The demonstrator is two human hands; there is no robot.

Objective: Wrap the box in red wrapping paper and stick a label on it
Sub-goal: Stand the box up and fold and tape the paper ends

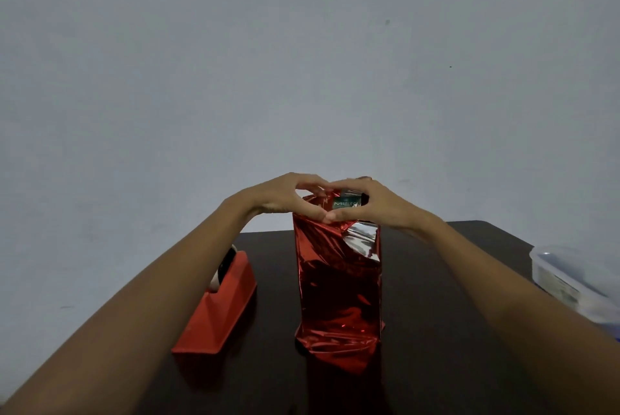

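Note:
A tall box stands upright in the middle of the dark table, wrapped in shiny red wrapping paper [339,283]. Its top end is open, and a green patch of the box [347,204] shows there. My left hand [288,196] pinches the paper's top edge on the left side. My right hand [375,201] pinches the paper on the right side, with its thumb meeting the left thumb at the front. A silver inner face of the paper shows just under my right hand. No label is in view.
A red tape dispenser [218,310] with a roll of tape sits left of the box. A clear plastic container [577,280] with a lid stands at the table's right edge. The dark table [436,330] ends at a plain grey wall behind.

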